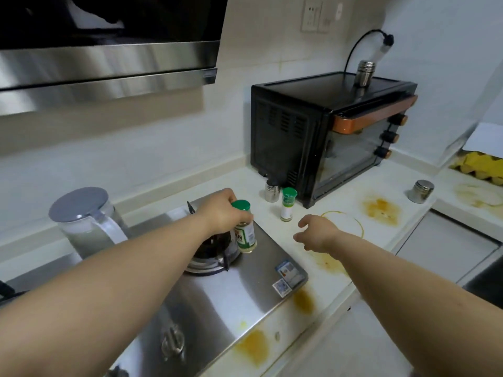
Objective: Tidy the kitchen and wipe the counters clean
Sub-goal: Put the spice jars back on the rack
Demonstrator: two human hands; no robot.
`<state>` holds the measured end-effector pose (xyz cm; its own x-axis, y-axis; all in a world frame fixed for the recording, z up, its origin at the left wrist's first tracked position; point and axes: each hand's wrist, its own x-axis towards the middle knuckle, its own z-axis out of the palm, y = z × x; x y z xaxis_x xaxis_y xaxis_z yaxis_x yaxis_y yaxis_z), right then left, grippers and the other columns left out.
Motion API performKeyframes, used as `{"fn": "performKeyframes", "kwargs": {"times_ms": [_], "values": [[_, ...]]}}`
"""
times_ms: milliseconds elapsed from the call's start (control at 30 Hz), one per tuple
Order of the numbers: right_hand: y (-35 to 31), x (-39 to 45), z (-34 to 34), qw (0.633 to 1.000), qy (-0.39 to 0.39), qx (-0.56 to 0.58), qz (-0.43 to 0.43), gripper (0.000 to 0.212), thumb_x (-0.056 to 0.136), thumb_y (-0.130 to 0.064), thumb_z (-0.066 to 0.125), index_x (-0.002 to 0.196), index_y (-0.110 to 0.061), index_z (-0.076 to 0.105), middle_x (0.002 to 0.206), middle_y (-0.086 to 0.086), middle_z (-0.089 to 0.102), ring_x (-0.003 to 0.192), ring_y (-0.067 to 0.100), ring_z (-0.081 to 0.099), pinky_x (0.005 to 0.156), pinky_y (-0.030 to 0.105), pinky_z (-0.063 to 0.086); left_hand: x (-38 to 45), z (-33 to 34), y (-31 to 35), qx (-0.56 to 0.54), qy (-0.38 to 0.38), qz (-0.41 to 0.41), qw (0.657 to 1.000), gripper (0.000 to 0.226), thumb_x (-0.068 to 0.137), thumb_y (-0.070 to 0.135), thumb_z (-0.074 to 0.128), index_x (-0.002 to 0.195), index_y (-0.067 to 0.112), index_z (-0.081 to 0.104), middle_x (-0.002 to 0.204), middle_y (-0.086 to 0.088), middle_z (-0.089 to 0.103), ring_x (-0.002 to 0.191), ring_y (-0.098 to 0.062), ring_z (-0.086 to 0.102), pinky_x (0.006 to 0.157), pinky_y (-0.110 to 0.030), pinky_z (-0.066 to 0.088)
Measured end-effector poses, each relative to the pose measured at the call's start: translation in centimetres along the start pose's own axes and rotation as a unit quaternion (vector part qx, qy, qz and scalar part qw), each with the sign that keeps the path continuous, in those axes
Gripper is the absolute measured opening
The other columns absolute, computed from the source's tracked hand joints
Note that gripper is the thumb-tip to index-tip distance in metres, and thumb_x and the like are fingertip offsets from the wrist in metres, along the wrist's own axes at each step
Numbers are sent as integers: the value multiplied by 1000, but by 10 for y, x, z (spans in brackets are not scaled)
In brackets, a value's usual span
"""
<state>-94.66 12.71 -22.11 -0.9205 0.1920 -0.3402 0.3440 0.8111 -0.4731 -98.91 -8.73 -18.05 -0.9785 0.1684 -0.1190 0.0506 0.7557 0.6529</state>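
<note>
My left hand (219, 212) grips a green-capped spice jar (245, 229) by its top, holding it over the right side of the steel gas stove (217, 295). My right hand (317, 232) hovers open above the white counter (408, 186), fingers spread, holding nothing. A second green-capped spice jar (287, 204) stands upright on the counter beyond my right hand, beside a small steel shaker (272, 190). Orange-brown stains mark the counter: a ring (359, 224), a blotch (381, 210), and smears by the stove's front edge (253, 346).
A black toaster oven (326, 131) sits at the back with a steel canister (364, 73) on top. Another steel shaker (420, 191) stands at the right. A kettle (84, 219) is left of the burner (212, 254). A range hood (109, 50) hangs overhead. Something yellow (479, 164) lies far right.
</note>
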Motion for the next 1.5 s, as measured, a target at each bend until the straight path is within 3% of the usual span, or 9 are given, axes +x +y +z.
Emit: {"fn": "performKeyframes", "kwargs": {"times_ms": [100, 233, 367, 533, 800, 1100, 1200, 1367, 1500], "values": [[17, 43, -14, 998, 11, 69, 4, 67, 86, -29, 65, 141, -8, 33, 131, 16, 54, 109, 28, 57, 90, 36, 48, 27, 13, 13, -40, 37, -20, 998, 42, 70, 33, 78, 98, 10, 56, 94, -6, 63, 82, -22, 58, 73, -34, 48], [27, 99, -27, 992, 7, 127, 1, 81, 77, -34, 74, 142, -10, 29, 129, 13, 53, 111, 34, 59, 91, 43, 51, 58, 35, 25, -49, 64, -55, 995, 41, 73, 30, 78, 99, 10, 54, 93, -5, 61, 85, -23, 58, 75, -33, 47], [26, 136, -19, 993, -19, 120, -8, 87, 77, -30, 74, 146, -12, 24, 129, 14, 53, 113, 33, 57, 95, 42, 49, 80, 53, 21, -70, 80, -80, 991, 37, 73, 32, 78, 91, 16, 50, 88, -1, 60, 80, -18, 56, 67, -28, 44], [26, 164, -4, 987, -26, 154, -26, 90, 75, -27, 77, 147, -17, 25, 133, 11, 53, 115, 30, 56, 98, 41, 47, 99, 71, 14, -75, 90, -98, 988, 39, 70, 34, 81, 90, 17, 52, 80, 3, 58, 77, -17, 56, 69, -29, 46], [27, 182, 6, 979, -21, 197, -46, 48, 73, -27, 80, 114, -14, 59, 109, 9, 65, 99, 29, 62, 90, 41, 51, 101, 77, 18, -50, 80, -100, 991, 40, 74, 33, 78, 97, 16, 49, 88, 0, 58, 80, -17, 56, 70, -27, 44], [20, 162, -26, 982, -15, 159, -105, 22, 75, -31, 75, 88, -20, 60, 89, 6, 66, 88, 26, 64, 79, 33, 49, 74, 67, 33, -30, 70, -93, 993, 43, 79, 33, 74, 109, 13, 52, 97, 1, 56, 86, -16, 54, 66, -21, 38], [9, 144, -42, 980, -5, 165, -111, 25, 73, -28, 72, 92, -14, 64, 88, 8, 66, 84, 26, 64, 78, 36, 52, 54, 56, 33, -34, 60, -83, 994, 43, 79, 34, 74, 110, 16, 51, 101, 0, 57, 89, -16, 54, 73, -23, 39], [-26, 96, -49, 974, -6, 173, -145, 16, 70, -24, 70, 80, -13, 63, 74, 4, 62, 66, 20, 57, 60, 28, 46, 3, 23, 25, -21, 78, -71, 994, 46, 81, 37, 72, 115, 14, 50, 107, -2, 59, 94, -19, 55, 79, -27, 42], [-77, 37, -24, 970, -23, 146, -191, 18, 64, -27, 69, 71, -12, 64, 70, 9, 65, 63, 24, 60, 63, 36, 51, -68, -17, -3, -22, 123, -83, 989, 45, 82, 38, 70, 114, 13, 50, 106, -4, 59, 96, -21, 57, 83, -30, 45]]}}
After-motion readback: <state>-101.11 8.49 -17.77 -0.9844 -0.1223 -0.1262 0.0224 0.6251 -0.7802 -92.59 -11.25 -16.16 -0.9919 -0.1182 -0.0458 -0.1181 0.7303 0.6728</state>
